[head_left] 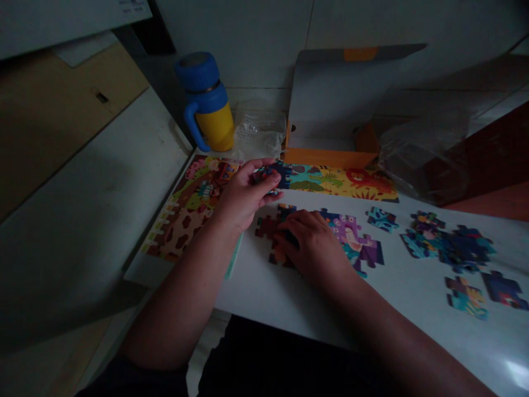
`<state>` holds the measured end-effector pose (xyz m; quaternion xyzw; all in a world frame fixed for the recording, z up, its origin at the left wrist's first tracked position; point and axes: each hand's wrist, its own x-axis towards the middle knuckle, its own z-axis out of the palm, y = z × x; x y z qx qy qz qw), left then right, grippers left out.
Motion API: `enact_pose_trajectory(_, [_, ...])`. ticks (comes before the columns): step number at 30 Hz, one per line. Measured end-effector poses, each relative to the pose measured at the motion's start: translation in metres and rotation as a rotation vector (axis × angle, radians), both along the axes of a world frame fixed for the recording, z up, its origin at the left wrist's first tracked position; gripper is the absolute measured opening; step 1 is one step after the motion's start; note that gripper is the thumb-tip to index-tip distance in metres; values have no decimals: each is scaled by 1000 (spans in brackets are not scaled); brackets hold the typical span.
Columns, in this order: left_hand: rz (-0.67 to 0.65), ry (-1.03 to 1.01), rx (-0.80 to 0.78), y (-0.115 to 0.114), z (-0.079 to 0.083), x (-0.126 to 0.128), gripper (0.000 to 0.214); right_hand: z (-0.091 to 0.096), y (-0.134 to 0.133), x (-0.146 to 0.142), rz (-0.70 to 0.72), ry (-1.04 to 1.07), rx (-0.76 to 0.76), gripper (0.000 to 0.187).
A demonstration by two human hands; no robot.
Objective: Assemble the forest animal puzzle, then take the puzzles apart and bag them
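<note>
Raised over the table, my left hand (pixel 248 190) pinches a dark blue puzzle piece (pixel 284 175) with some red on it between thumb and fingers. My right hand (pixel 316 245) is lower, its fingers curled down on a puzzle piece among partly joined pieces; the fingers hide much of that piece. Brownish-red joined pieces (pixel 266 226) show left of the right hand. Beyond its knuckles lies a joined section with a purple sea creature (pixel 349 229). Loose pieces (pixel 467 245) are heaped farther right, several overlapping, and a single blue patterned piece (pixel 382 219) lies nearer.
A joined farm puzzle (pixel 185 226) lies at left, partly under my left forearm. Behind my hands runs a puzzle strip with a lion (pixel 359 179). An open orange box (pixel 330 157), clear plastic bags (pixel 260 132) and a blue-yellow flask (pixel 217 124) stand along the wall.
</note>
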<state>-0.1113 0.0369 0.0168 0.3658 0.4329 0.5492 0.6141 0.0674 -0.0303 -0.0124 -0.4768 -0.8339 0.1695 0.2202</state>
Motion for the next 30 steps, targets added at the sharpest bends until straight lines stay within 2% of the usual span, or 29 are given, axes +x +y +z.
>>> enact_pose_trajectory(9, [5,14,-18,-1,3,2,43,2,3,-4,-29,-5,-26,14])
enact_pose_trajectory(18, [4,5,-20,0,2,1,46,3,7,2,-87,36,-25,23])
enact_pose_trajectory(23, [12,-1,-16,-1,3,1,45,1,4,1,-33,2,-36,17])
enact_pose_trajectory(30, [18,7,-17,0,3,2,45,1,2,0,-31,7,-49,13])
